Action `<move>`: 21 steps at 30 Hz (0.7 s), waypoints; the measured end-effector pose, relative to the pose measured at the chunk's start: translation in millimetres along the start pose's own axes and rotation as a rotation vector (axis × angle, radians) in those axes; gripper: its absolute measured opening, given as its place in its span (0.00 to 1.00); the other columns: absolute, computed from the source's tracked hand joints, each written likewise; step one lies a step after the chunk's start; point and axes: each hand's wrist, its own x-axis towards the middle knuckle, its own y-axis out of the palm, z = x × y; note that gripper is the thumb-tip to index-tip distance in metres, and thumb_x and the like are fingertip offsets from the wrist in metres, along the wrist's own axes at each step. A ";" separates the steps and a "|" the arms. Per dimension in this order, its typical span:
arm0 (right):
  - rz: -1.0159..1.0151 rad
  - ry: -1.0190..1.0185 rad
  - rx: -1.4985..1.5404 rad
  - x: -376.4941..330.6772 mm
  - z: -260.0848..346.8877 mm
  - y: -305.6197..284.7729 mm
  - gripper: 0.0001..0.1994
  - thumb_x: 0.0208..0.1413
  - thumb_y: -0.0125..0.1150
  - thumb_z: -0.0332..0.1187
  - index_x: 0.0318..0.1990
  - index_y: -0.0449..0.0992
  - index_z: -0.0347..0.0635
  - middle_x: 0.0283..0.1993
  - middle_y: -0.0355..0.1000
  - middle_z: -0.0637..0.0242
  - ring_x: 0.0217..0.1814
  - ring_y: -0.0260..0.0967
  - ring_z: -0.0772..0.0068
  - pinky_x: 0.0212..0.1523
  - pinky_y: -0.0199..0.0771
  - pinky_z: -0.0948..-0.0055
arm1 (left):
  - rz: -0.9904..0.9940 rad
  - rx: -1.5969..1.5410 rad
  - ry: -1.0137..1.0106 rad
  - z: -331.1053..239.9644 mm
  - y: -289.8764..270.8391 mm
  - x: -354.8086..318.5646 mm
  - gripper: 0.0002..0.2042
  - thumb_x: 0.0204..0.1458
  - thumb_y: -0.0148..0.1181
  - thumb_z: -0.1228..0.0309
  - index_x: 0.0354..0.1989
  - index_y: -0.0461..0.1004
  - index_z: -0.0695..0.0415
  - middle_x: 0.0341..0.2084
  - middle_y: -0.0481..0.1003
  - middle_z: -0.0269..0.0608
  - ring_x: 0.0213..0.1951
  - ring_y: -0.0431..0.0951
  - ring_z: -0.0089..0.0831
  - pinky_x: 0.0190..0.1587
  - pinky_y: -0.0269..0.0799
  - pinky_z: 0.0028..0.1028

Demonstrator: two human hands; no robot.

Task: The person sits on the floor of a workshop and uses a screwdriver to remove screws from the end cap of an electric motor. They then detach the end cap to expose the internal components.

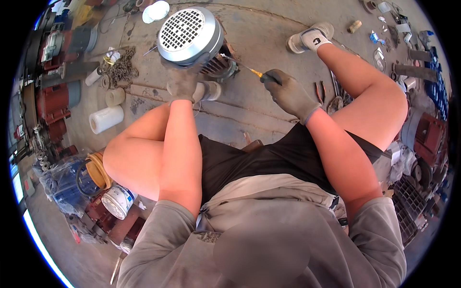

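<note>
Right of a silver motor (189, 36), the right hand (289, 93) curls its fingers around a screwdriver (256, 73) slanting toward it; the left hand (182, 84) is nearer, fingers too blurred to tell.

Motor (189, 36) at eleven o'clock from the lap (269, 153), left hand (182, 85) at its six! Right hand (290, 93) at one, screwdriver (256, 73) in it, shaft running toward the motor's four o'clock side; contact's hard to call. Pliers (323, 90) past that hand toward two, chain heap (121, 68) at ten, roll (106, 119) just past nine, bucket (117, 202) past eight.
</note>
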 end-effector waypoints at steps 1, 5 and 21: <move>0.006 0.000 -0.035 -0.4 2.2 -0.6 0.16 0.70 0.58 0.37 0.57 0.79 0.36 0.39 0.78 0.57 0.34 0.77 0.66 0.40 0.78 0.62 | 0.008 0.002 -0.004 -0.6 -1.1 0.3 0.63 0.40 0.90 0.59 0.76 0.45 0.66 0.70 0.65 0.53 0.68 0.69 0.42 0.72 0.69 0.41; -0.022 -0.012 -0.119 3.1 -1.0 3.5 0.17 0.71 0.60 0.39 0.60 0.80 0.38 0.40 0.78 0.63 0.36 0.74 0.72 0.42 0.77 0.65 | 0.017 0.023 -0.051 -2.2 -3.7 0.1 0.63 0.41 0.90 0.57 0.76 0.45 0.68 0.70 0.65 0.53 0.69 0.68 0.42 0.73 0.67 0.41; -0.013 -0.033 -0.130 17.5 -10.2 14.9 0.17 0.72 0.59 0.39 0.60 0.79 0.37 0.36 0.77 0.65 0.33 0.73 0.73 0.38 0.76 0.66 | 0.027 0.178 -0.046 -16.2 -4.1 -7.5 0.67 0.39 0.91 0.54 0.77 0.42 0.69 0.71 0.63 0.54 0.70 0.68 0.45 0.74 0.65 0.42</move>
